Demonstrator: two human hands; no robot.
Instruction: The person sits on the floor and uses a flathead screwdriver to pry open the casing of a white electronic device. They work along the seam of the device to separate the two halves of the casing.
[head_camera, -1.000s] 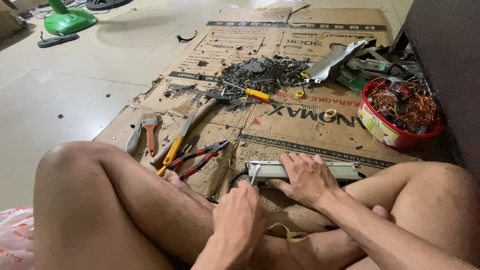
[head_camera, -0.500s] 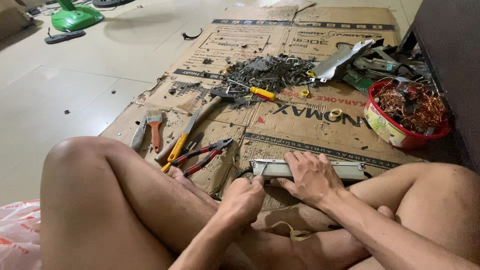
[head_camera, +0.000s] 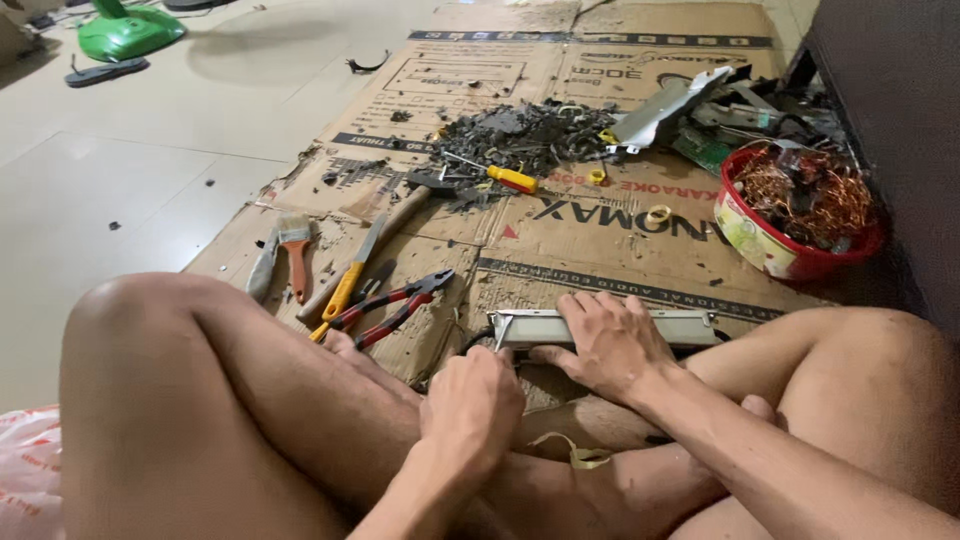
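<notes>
- Grey sheet-metal casing (head_camera: 690, 325), long & narrow, lies on the cardboard (head_camera: 600, 240) just in front of the person's crossed legs, touching the shin on the R side.
- R hand (head_camera: 610, 340): palm down on the casing, fingers spread flat over its top. The grip is open; it pins the casing rather than wrapping it.
- L hand (head_camera: 475, 405): curled into a fist at the casing's L end, knuckles up. Can't tell what, if anything, is inside the grip, as the back of the hand hides it.
- Step in hand, as a judgement: the casing is held steady w/ one hand while the other works at its end, prob. taking it apart.
- What comes next seems to call for firm downward pressure from the R hand so the casing doesn't slide. Red-handled pliers (head_camera: 395, 305) & a yellow-handled screwdriver (head_camera: 510, 178) lie w/in reach.
- Packaging: the cardboard is a flattened brown box w/ large black lettering, a red mark & black bands of small print, upside down from this view.
- Red bowl (head_camera: 760, 250) w/ a pale printed label on its side sits far R, heaped w/ copper wire (head_camera: 800, 190).
- Pink-and-white printed plastic bag (head_camera: 25, 470) is at the bottom L corner, by the L knee.
- Dark scrap pile (head_camera: 520, 130) sits beyond the screwdriver, and a paintbrush (head_camera: 297, 255) lies at the cardboard's L edge.
</notes>
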